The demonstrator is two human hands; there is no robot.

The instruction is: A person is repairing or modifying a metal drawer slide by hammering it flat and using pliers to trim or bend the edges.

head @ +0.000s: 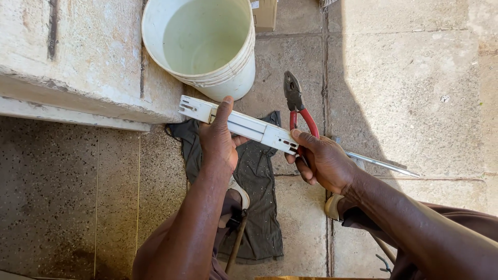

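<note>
Brown cardboard box at top centre, pale label at its corner. White metal rail mid-frame, long axis slanting from upper left down to lower right. Left hand wrapped around its middle; right hand clamped on its lower-right end together with red-handled pliers, nose pointing up. White bucket above

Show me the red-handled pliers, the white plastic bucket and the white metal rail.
Red-handled pliers (293,93), head view, on the grey jaw head.
White plastic bucket (236,83), head view, on the outer wall.
White metal rail (249,126), head view, on its middle stretch.
</note>
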